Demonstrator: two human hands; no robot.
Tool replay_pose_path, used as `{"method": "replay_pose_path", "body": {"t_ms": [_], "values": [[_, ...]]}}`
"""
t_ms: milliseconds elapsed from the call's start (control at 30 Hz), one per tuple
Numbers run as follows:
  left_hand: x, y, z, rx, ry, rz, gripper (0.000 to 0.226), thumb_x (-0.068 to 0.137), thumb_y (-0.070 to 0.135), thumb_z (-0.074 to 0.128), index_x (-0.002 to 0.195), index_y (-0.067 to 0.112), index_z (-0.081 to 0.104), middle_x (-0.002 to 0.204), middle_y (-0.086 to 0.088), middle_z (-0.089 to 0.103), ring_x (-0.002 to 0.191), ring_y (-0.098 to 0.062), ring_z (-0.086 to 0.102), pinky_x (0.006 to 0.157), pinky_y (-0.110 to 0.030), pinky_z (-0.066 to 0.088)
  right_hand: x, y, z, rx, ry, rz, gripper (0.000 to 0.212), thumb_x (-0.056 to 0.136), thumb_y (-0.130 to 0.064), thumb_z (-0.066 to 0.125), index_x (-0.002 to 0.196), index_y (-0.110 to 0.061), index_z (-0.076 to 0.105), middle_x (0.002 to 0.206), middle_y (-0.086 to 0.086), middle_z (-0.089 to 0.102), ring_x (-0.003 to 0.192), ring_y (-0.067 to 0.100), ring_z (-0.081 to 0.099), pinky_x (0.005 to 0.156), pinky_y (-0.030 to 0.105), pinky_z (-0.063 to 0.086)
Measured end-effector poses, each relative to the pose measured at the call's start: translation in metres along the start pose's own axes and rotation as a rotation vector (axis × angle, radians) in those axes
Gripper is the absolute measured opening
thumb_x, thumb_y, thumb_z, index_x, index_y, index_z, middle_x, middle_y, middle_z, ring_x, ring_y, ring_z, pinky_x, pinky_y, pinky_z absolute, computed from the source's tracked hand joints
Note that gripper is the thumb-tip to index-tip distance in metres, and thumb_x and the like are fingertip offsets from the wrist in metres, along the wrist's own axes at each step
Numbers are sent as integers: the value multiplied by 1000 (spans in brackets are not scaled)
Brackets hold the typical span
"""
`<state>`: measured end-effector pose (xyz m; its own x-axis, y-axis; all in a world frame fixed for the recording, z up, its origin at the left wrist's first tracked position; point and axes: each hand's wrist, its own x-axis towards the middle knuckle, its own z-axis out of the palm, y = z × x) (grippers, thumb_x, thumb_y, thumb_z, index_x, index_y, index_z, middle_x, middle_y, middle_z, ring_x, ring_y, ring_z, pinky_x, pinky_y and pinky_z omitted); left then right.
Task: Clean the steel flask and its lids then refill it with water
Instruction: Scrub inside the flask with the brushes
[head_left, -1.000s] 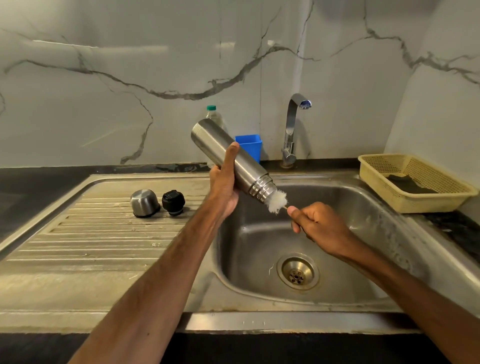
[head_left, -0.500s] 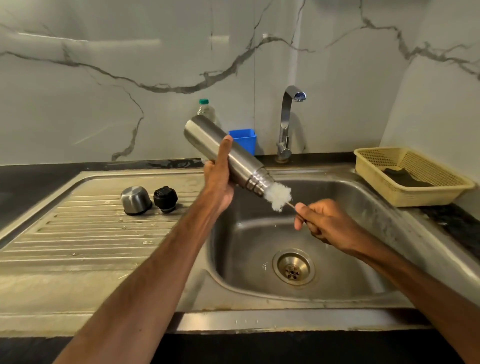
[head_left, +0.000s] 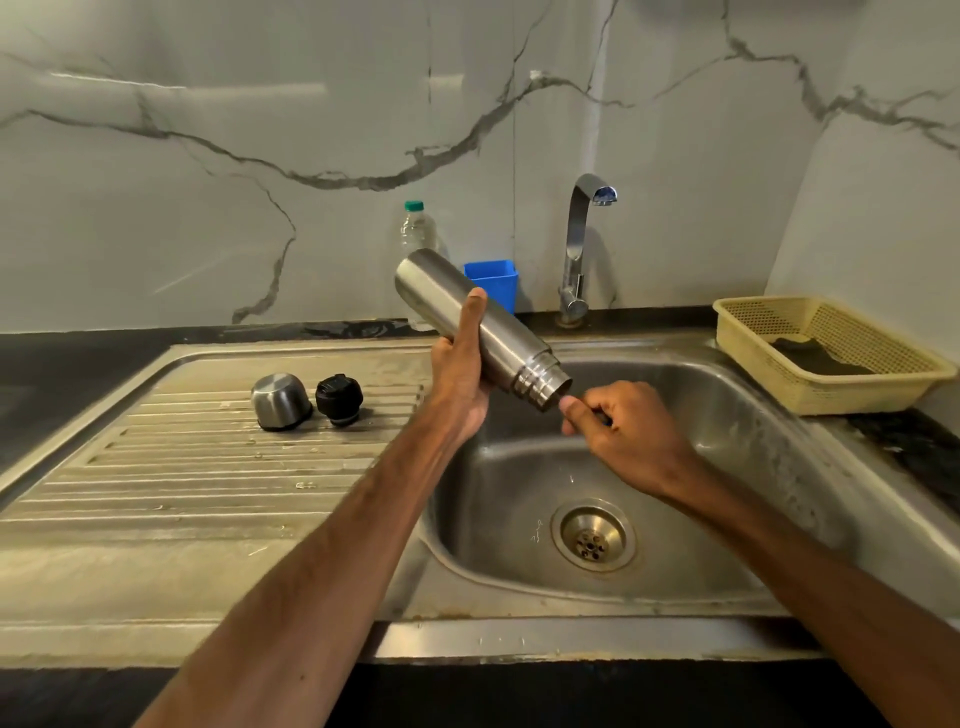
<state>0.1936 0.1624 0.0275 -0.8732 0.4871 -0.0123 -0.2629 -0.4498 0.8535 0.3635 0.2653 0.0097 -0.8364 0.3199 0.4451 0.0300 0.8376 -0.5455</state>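
Head view: our right hand (head_left: 618, 431) curls round a thin handle (head_left: 601, 415) at the mouth of the steel flask (head_left: 504, 338); our left hand (head_left: 460, 374) wraps it mid-body, tilted over the sink (head_left: 727, 467); rigid, probably slick when wet, so mid-body suits

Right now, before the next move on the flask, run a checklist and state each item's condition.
1. Left hand hold on the flask: ok, fingers and thumb wrapped round the body.
2. Flask mouth over the sink basin: ok, tilted down toward it.
3. Right hand hold: cannot tell, curled fingers at the flask's rim hide whatever they pinch.
4. Lids out of the way: ok, steel lid and black lid sit side by side on the drainboard.
5. Tap off: ok, no stream shows.
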Motion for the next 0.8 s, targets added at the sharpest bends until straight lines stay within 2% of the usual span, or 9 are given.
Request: {"method": "replay_pose_path", "body": {"t_ms": [67, 133, 233, 333, 433, 533, 633, 700, 800], "values": [[0, 4, 3, -4, -16, 17, 32, 92, 36, 73, 108, 12, 60, 104, -10, 72, 103, -28, 72, 93, -46, 60, -2, 1, -3, 373, -125, 196, 39, 103, -27, 53, 73, -9, 72, 44, -10, 42, 36, 5, 35, 42, 17, 27], [4, 8, 0, -41, -11, 22, 37, 92, 37, 74, 114, 10, 60, 106, -11, 73, 100, -26, 72, 89, -45, 61, -7, 7, -18, 800, -358, 475, 44, 105, -30, 45, 77, -2, 64, 48, -3, 27, 37, 7, 21, 38, 20, 14], [0, 3, 1, -46, -46, -18, 51, 91, 41, 74, 126, 6, 57, 123, -20, 70, 112, -32, 70, 97, -51, 58, -6, 14, -25, 1007, -544, 624, 41, 104, -33, 42, 82, -5, 63, 52, -6, 21, 41, 5, 15, 36, 19, 11], [-1, -6, 6, 13, -86, 15, 55, 89, 41, 77, 126, 6, 58, 125, -23, 69, 115, -36, 69, 97, -52, 57, -1, 15, -12, 832, -434, 607, 47, 105, -36, 45, 90, -1, 71, 54, -1, 35, 42, 8, 29, 39, 21, 26], [0, -5, 5, 13, -44, 55, 33, 93, 33, 72, 114, 10, 60, 112, -13, 72, 105, -26, 72, 90, -41, 61, -3, 19, -5, 372, -85, 388, 43, 99, -44, 57, 78, -11, 76, 54, -2, 61, 44, 7, 52, 50, 26, 41], [5, -4, 0, -63, -8, 42, 41, 91, 34, 73, 120, 8, 60, 110, -13, 73, 106, -27, 72, 99, -47, 57, -4, 22, -4, 193, 144, 220, 27, 93, -39, 68, 75, -20, 75, 60, -6, 68, 52, 5, 60, 52, 25, 48], [7, -3, -3, -120, 23, 34, 54, 91, 35, 74, 132, 6, 54, 109, -11, 75, 103, -25, 73, 96, -46, 58, 1, 15, 2, 48, 213, 190, 24, 91, -37, 70, 74, -21, 75, 56, -6, 63, 50, 6, 54, 51, 29, 45], [5, -5, -2, -117, -9, 30, 52, 93, 36, 71, 132, 7, 54, 109, -11, 75, 104, -26, 73, 93, -43, 60, 5, 9, 4, 25, 191, 211, 31, 94, -38, 65, 70, -21, 75, 53, -10, 61, 48, 6, 53, 46, 22, 39], [2, -9, 2, -102, -44, 17, 39, 95, 35, 70, 123, 10, 57, 109, -11, 74, 108, -26, 72, 95, -42, 59, 5, 12, -2, 329, 73, 277, 41, 99, -34, 60, 65, -17, 73, 49, 0, 52, 41, 8, 40, 45, 20, 31]]}}
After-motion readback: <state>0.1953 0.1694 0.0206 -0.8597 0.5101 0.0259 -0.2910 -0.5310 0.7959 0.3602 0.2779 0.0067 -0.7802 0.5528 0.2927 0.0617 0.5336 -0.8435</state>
